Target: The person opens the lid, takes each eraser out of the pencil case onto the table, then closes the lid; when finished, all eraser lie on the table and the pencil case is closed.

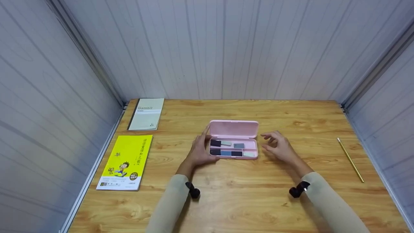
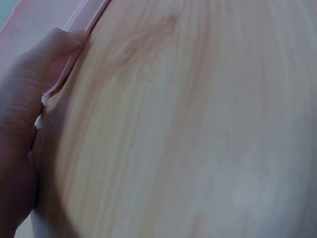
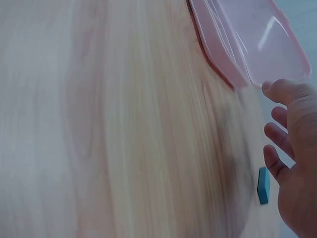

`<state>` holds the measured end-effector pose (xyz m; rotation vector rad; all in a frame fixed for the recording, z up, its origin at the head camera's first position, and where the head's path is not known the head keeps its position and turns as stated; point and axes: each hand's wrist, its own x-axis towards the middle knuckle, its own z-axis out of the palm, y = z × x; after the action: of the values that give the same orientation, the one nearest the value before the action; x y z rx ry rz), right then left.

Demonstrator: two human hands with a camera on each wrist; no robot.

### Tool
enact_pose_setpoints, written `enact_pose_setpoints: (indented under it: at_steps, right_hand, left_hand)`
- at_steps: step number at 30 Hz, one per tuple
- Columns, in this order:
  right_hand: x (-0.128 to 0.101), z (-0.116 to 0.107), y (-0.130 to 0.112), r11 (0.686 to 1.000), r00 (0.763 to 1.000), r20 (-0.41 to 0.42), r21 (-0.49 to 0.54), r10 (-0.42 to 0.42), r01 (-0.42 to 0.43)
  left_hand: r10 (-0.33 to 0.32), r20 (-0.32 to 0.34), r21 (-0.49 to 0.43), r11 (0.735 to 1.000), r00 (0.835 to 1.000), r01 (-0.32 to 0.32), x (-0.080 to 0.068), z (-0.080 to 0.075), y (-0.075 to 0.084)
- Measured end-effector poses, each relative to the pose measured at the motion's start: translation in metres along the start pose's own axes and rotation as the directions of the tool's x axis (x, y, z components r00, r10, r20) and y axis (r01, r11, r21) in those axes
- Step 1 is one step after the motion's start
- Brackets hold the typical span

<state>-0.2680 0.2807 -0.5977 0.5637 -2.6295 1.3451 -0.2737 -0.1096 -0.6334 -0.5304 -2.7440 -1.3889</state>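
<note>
A pink pencil case [image 1: 250, 143] lies on the table with its lid [image 1: 234, 128] raised. Its compartments hold several small blocks that look like erasers, among them a dark-and-pale one [image 1: 216, 143], a grey one [image 1: 239, 145] and a pale one [image 1: 248, 154]. My left hand [image 1: 200, 151] grips the case's left end, thumb along the front edge. Just off the right end hovers my right hand [image 1: 278, 147], its fingers loosely bent and nothing between them. In the right wrist view a small teal block [image 3: 263, 186] lies beyond the fingers; the head view does not show it clearly.
At the left of the wooden table [image 1: 239, 207] lie a yellow book [image 1: 129, 158] and, behind it, a pale notebook [image 1: 147, 115]. A gold pencil [image 1: 351, 160] is near the right edge. Pale panels [image 1: 207, 48] enclose the back and sides.
</note>
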Motion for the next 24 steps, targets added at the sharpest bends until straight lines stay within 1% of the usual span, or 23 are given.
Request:
enact_pose_setpoints:
  at_steps: [4, 10, 18, 24]
  right_hand:
    - [0.004, 0.010, -0.010, 1.000, 0.999, 0.041, 0.004, -0.013, 0.013]
    - [0.013, 0.024, -0.025, 1.000, 0.994, 0.104, 0.007, -0.027, 0.026]
    - [0.024, 0.040, -0.039, 0.999, 0.979, 0.201, 0.048, 0.014, -0.024]
    - [0.028, 0.047, -0.041, 0.996, 0.962, 0.270, 0.070, 0.040, -0.061]
  left_hand:
    - [0.001, 0.008, -0.011, 1.000, 1.000, -0.001, 0.000, -0.001, 0.000]
    - [-0.001, 0.009, 0.005, 1.000, 1.000, 0.001, 0.000, -0.001, 0.000]
    - [-0.002, 0.016, -0.009, 1.000, 1.000, 0.003, -0.001, -0.001, 0.000]
    - [-0.014, 0.016, -0.008, 1.000, 1.000, 0.014, -0.001, -0.001, 0.000]
